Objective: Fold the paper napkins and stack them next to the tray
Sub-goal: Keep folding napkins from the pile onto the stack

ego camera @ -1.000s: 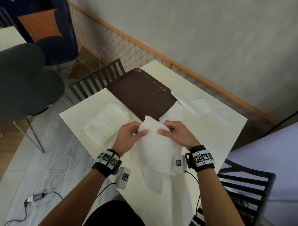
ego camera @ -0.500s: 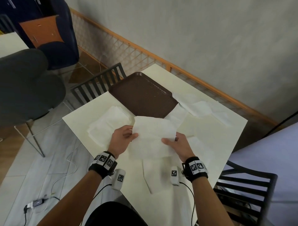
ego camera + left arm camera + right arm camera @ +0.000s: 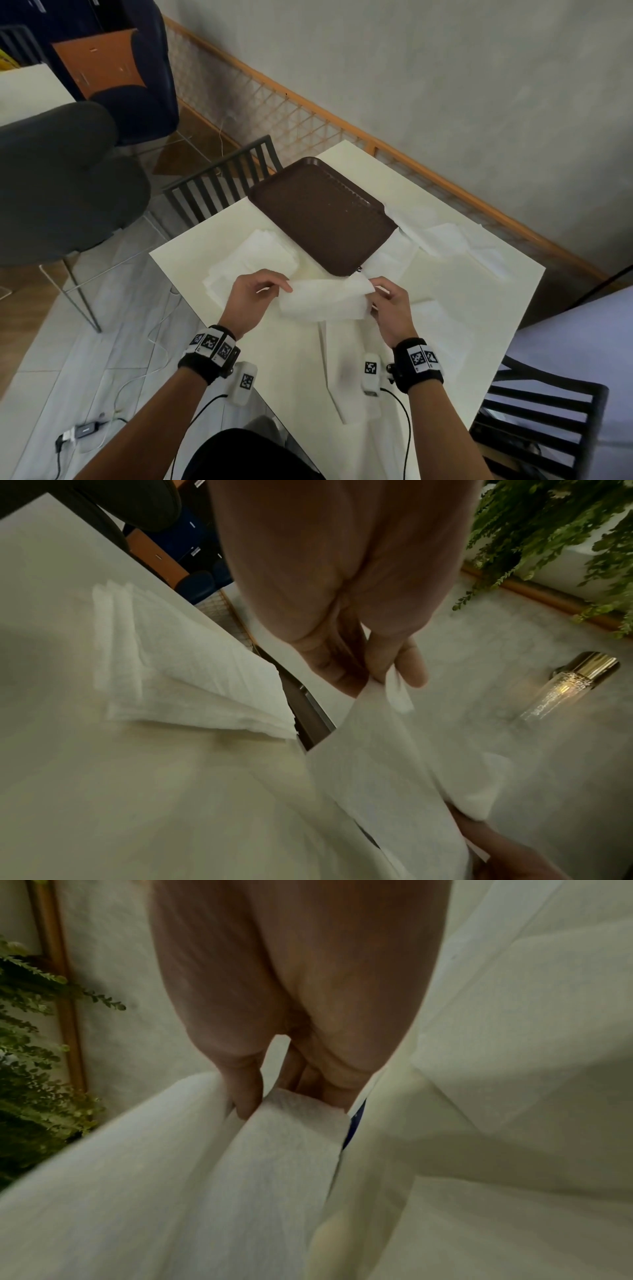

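Note:
A white paper napkin (image 3: 325,299) hangs folded over between my two hands, just above the table near the brown tray (image 3: 322,212). My left hand (image 3: 260,291) pinches its left end (image 3: 383,693) between thumb and fingers. My right hand (image 3: 387,298) pinches the right end (image 3: 294,1112) the same way. A stack of folded napkins (image 3: 253,263) lies left of the tray, beside my left hand; the left wrist view shows its layered edges (image 3: 192,674).
Loose unfolded napkins (image 3: 445,240) lie right of the tray, and more (image 3: 349,370) lie on the cream table (image 3: 205,308) under my wrists. Black slatted chairs (image 3: 219,185) stand at the table's left and right edges. A railing runs behind.
The napkin went from a loose upright sheet to a half fold and now to a narrow horizontal band. My hands spread apart to its two ends.

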